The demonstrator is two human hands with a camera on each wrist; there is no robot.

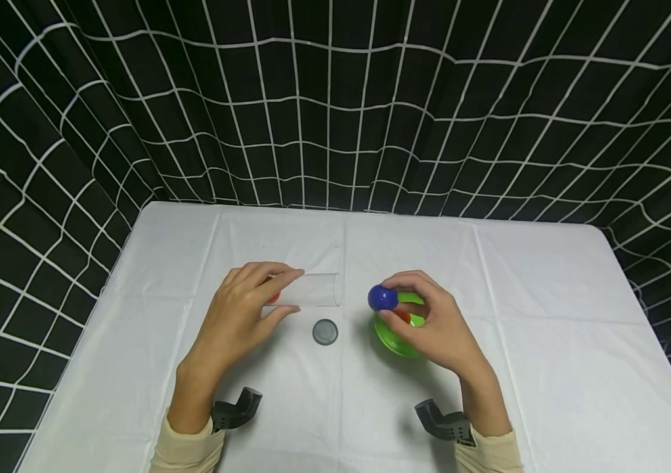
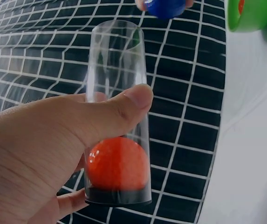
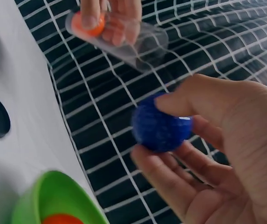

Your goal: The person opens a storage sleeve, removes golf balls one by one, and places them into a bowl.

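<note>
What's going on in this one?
A person's left hand holds a clear cylindrical tube with an orange-red ball at its dark closed end. Their right hand pinches a blue ball, apart from the tube's open end. Another orange-red ball sits in a round green bowl beneath the right hand. A round dark-grey cap lies on the white table.

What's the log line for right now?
left hand: grips clear tube, orange ball inside | right hand: holds blue ball | green bowl: round orange thing inside | dark disc: on table

Creased white tablecloth [image 1: 578, 368]; behind it and along both sides, black hanging fabric [image 1: 348, 75], wavy white grid pattern.
</note>
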